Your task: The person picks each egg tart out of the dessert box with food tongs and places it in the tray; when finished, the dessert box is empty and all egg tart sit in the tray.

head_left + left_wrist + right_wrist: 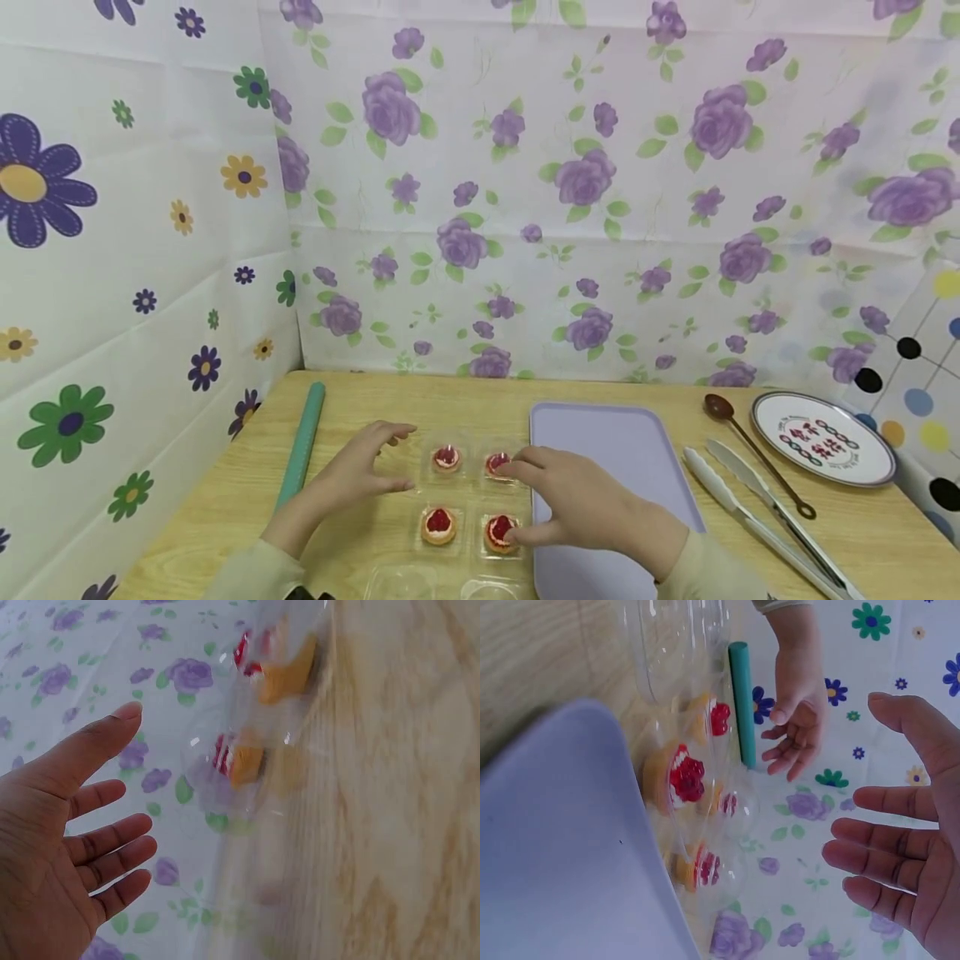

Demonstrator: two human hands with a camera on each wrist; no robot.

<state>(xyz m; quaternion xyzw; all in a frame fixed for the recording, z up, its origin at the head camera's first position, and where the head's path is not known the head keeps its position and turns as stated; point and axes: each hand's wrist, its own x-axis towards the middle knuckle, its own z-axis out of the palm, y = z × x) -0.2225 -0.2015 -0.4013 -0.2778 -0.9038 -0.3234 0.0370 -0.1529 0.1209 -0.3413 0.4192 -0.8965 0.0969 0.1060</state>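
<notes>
Several small fruit tarts with red topping and white cream sit in clear plastic packaging at the table's middle, among them a near left tart (pixel 438 527) and a far left tart (pixel 446 458). Clear domes show over the two farther tarts in the right wrist view, one being the far right tart (pixel 707 866). My left hand (pixel 360 468) hovers left of the packaging, fingers apart and holding nothing. Over the right-hand tarts is my right hand (pixel 581 502), thumb and fingers spread; in the right wrist view it stands apart from them. It partly covers those tarts in the head view.
A lilac tray (pixel 600 575) lies right of the tarts. Beyond it are metal tongs (pixel 780 525), a brown spoon (pixel 757 450) and a white plate (pixel 787 408). A green stick (pixel 303 442) lies at left. Clear plastic containers (pixel 401 583) stand at the front. Flowered cloth (pixel 525 208) hangs behind.
</notes>
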